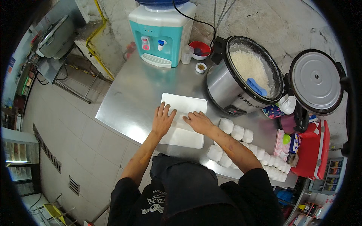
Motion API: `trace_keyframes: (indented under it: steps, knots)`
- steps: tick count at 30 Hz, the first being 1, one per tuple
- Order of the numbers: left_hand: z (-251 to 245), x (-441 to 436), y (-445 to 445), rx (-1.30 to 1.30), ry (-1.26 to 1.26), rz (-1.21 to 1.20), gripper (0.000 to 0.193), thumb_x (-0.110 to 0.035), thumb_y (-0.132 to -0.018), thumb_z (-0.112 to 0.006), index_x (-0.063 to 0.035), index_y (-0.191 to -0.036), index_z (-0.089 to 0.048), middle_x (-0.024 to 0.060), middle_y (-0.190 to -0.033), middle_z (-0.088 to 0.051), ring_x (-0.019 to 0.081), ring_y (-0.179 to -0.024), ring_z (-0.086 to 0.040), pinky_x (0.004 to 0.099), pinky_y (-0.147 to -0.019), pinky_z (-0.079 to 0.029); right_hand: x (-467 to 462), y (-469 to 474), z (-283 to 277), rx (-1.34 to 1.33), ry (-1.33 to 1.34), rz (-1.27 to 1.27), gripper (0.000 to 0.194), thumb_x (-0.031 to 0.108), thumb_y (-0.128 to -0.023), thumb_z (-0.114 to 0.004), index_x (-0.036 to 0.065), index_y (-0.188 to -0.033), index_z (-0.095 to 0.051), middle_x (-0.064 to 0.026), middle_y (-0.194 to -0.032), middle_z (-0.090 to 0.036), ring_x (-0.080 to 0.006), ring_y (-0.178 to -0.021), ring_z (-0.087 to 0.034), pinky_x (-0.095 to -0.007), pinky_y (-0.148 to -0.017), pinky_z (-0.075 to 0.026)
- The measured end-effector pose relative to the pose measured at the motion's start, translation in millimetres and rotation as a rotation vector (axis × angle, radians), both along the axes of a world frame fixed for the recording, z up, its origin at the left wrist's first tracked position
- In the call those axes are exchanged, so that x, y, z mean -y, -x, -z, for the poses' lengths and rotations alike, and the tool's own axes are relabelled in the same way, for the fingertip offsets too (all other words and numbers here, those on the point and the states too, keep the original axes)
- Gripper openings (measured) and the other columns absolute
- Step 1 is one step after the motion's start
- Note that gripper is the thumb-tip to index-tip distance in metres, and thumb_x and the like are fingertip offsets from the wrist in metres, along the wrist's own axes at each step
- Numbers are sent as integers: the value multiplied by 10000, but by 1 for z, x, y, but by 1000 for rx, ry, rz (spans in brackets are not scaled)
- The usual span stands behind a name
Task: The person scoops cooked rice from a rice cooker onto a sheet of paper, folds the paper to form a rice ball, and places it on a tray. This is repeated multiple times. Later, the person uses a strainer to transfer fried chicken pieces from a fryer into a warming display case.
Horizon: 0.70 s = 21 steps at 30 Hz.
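A stack of white paper sheets (183, 138) lies on the steel table in front of me. Across its middle runs a raised fold of paper (181, 122); what is under it I cannot tell. My left hand (163, 118) rests on the left part of the paper, with its fingers apart and pointing away from me. At the right end of the fold, my right hand (199, 123) touches the paper with bent fingers. Its grip is partly hidden. Beside and under my right forearm stand rows of white paper-wrapped parcels (214, 153).
A rice cooker (240, 93) holds white rice (249, 66) and a blue utensil (256, 86); its lid (316, 79) hangs open. Behind the table's far edge stands a water dispenser (158, 36), near a plastic cup (187, 55) and red bowl (201, 46). A red cooler (311, 152) is at right.
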<state>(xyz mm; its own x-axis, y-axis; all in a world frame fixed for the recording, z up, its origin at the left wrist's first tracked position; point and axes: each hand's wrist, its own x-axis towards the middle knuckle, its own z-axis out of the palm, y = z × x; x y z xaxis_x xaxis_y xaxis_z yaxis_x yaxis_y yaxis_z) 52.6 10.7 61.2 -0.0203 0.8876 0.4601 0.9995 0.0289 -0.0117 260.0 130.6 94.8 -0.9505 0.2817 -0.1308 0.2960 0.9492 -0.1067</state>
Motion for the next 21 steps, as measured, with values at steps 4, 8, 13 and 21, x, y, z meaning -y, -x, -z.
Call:
trace_keyframes:
  steps: [4, 8, 13, 21]
  knots:
    - [4, -13, 34, 123, 387, 270, 253, -84, -831, -606, -110, -1061, -708, 55, -1102, -654, 251, -1111, -603, 396, -989, -463, 10, -9, 3, 16, 36, 50, 438, 134, -947, -526, 108, -1379, -590, -110, -1148, -587, -288, -1100, -591, -451, -973, -485]
    - [19, -4, 61, 151, 294, 503, 220, -58, -822, -613, -64, -1010, -726, 60, -1083, -664, 260, -1051, -629, 363, -954, -526, 8, -26, 22, -104, 134, 107, 392, 100, -924, -558, 82, -1306, -643, -110, -1152, -586, -291, -1121, -581, -412, -1010, -498]
    - [25, -3, 70, 261, 432, 512, 183, -19, -883, -580, -25, -978, -737, 64, -1121, -679, 271, -1092, -626, 372, -984, -527, 3, -37, 53, -221, 156, 127, 305, 76, -899, -596, 51, -1183, -705, -103, -1166, -604, -290, -1151, -582, -342, -1013, -509]
    - [29, -17, 60, 302, 604, 553, 291, -225, -853, -705, -10, -1049, -721, 85, -1245, -670, 298, -1200, -597, 387, -1049, -491, 28, -41, 59, -296, 186, 277, 285, 184, -912, -648, 66, -1164, -711, -48, -1236, -614, -286, -1226, -548, -443, -1034, -475]
